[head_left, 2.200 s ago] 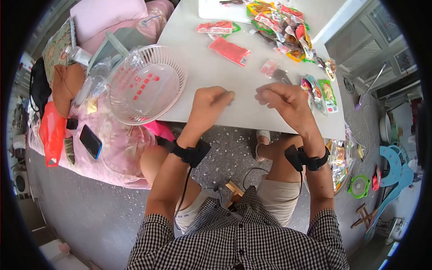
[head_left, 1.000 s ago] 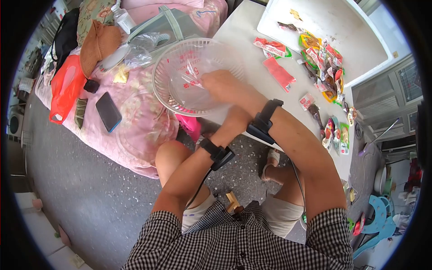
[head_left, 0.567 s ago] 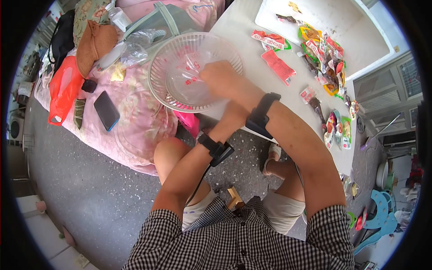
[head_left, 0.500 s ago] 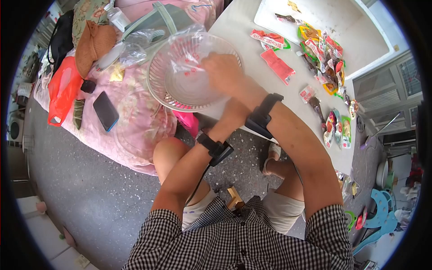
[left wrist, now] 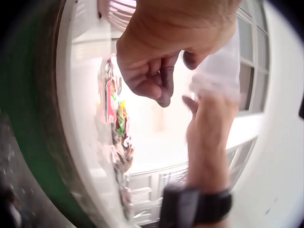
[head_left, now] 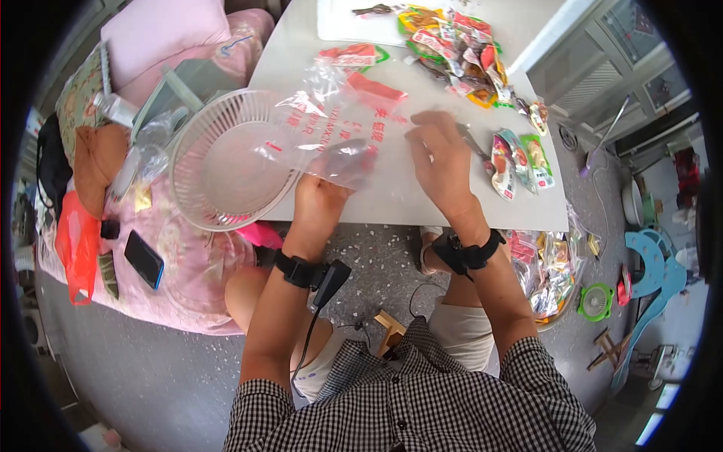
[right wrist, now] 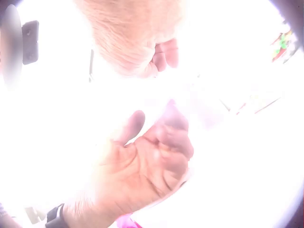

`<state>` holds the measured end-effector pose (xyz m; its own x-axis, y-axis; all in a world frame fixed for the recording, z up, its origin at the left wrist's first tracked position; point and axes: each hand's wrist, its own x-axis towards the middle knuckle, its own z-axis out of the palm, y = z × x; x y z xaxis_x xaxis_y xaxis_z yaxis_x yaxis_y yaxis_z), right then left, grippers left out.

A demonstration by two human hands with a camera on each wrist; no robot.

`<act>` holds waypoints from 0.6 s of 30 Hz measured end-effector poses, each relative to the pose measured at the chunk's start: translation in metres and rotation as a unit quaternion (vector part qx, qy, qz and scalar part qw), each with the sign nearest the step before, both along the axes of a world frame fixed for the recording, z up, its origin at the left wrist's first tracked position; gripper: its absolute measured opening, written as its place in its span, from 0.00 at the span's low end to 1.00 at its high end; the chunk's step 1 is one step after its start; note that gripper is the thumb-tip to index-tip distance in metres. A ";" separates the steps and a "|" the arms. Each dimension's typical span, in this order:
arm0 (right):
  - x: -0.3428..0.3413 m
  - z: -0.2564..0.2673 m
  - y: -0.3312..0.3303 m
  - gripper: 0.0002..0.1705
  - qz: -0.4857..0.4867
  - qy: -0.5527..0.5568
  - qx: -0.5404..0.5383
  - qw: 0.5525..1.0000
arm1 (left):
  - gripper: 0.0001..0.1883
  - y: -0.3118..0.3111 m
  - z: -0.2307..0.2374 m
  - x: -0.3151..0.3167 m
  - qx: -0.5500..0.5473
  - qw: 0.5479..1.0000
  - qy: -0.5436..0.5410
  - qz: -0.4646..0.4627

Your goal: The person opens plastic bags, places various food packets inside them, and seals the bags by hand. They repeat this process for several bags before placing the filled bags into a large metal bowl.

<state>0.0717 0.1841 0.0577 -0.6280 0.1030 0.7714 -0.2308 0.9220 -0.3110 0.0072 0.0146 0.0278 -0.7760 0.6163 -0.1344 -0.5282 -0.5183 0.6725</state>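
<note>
A clear plastic bag [head_left: 312,124] with red print is spread in the air above the table, between my two hands. My right hand [head_left: 444,162] is blurred; its bent fingertips are right at the bag's right corner. In the left wrist view the film overlaps the fingers of the right hand [left wrist: 211,123]. My left hand [head_left: 320,203] lies under the lower part of the bag, its fingers seen through the film. In the right wrist view the left hand [right wrist: 147,166] has loosely bent fingers and its thumb stands apart. Beside it on the left is a white plastic basket [head_left: 188,177].
Several colourful snack packets [head_left: 467,53] are heaped at the table's back, near a white tray [head_left: 331,22]. More packets [head_left: 520,162] lie right of my right hand. A flat red packet [head_left: 376,90] sits behind the bag. A phone [head_left: 144,258] rests on the pink bedding at left.
My right hand has lifted the plastic bag out of the basket and carried it right over the table. My arms have uncrossed, and the head view has turned right.
</note>
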 end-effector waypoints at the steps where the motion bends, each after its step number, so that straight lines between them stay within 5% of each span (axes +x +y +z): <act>1: 0.009 -0.008 0.009 0.09 -0.018 -0.005 0.000 1.000 | 0.18 -0.001 -0.005 0.000 -0.058 0.997 0.043 -0.035; 2: 0.016 -0.014 0.018 0.09 -0.036 -0.011 -0.003 0.999 | 0.18 -0.002 -0.010 -0.003 -0.118 0.987 0.086 -0.069; 3: 0.021 -0.020 0.025 0.09 -0.046 -0.021 0.004 0.999 | 0.14 -0.004 -0.008 -0.008 -0.303 0.926 0.171 -0.149; 7: 0.031 -0.041 0.044 0.09 -0.071 -0.059 0.044 0.995 | 0.09 -0.009 0.005 0.013 -0.187 0.890 0.260 -0.324; 10: 0.028 -0.046 0.032 0.09 -0.065 -0.103 0.047 0.991 | 0.05 0.003 0.012 0.025 -0.134 0.937 0.271 -0.175; 15: 0.023 -0.048 0.019 0.10 -0.040 -0.118 -0.013 0.992 | 0.20 0.043 -0.017 0.017 -0.335 0.767 0.546 0.036; 18: 0.026 -0.047 0.024 0.10 -0.026 -0.103 -0.073 0.992 | 0.21 0.050 -0.019 0.019 -0.377 0.742 0.552 0.049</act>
